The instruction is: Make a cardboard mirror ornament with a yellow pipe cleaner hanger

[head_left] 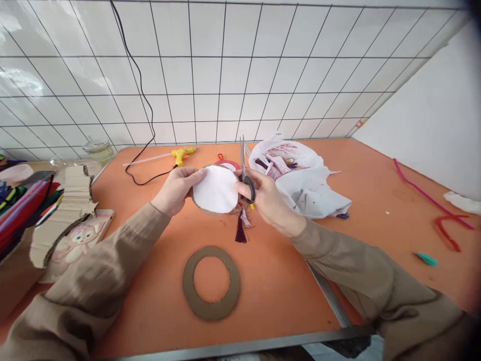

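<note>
Between my hands is a white disc (216, 190) with a brown cardboard edge showing around its rim. My left hand (178, 189) pinches its left side, thumb on the white face. My right hand (265, 195) grips black-handled scissors (242, 156), blades pointing up toward the wall, while its thumb also touches the disc's right edge. Beneath the disc on the table lie a dark purple tassel (241, 229) and other small bits, partly hidden. Nearer to me a flat cardboard ring (190, 288) lies on the orange table (150, 311).
A yellow glue gun (181, 155) with a black cord rests at the back left. Right of the hands sits an open white bag (308, 193) of materials. Torn cardboard (67, 205) is at left; pink (428, 190) and red pipe cleaners (447, 231) and a green piece (427, 259) lie right.
</note>
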`<state>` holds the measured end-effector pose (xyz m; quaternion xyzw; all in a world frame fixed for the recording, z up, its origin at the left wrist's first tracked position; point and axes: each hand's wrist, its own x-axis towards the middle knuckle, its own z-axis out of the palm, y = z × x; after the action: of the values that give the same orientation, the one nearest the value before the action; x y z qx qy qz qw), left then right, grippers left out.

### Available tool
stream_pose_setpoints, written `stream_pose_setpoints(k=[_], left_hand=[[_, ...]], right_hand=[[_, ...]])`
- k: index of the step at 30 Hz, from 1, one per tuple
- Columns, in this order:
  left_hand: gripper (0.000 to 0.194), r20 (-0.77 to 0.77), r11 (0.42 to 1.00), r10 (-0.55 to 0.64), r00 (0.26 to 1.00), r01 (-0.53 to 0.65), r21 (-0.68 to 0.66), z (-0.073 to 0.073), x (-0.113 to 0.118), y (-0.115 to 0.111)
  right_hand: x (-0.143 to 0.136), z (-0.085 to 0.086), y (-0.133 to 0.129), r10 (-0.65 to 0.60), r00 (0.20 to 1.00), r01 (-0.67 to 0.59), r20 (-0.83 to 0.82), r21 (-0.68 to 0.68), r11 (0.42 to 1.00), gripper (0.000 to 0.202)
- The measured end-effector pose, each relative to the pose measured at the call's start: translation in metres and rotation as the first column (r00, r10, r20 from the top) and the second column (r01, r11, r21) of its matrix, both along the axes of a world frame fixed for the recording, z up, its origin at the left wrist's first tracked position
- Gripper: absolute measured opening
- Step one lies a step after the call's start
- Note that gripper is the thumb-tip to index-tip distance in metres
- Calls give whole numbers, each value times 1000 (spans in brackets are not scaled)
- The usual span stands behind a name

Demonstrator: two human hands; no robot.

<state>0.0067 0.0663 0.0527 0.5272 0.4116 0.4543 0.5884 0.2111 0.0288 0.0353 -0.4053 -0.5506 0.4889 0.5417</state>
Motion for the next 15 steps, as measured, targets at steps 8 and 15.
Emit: stream_pose_setpoints(k=[8,15], left_hand=[[41,242,974,225,944,-210,-87,-8,8,2],[43,129,984,122,984,-103,-145,-10,15,-9]], right_hand=[[-5,-1,-3,68,996,-72,-54,-81,994,43],[2,0,7,-11,999,5,-49,-110,994,36]])
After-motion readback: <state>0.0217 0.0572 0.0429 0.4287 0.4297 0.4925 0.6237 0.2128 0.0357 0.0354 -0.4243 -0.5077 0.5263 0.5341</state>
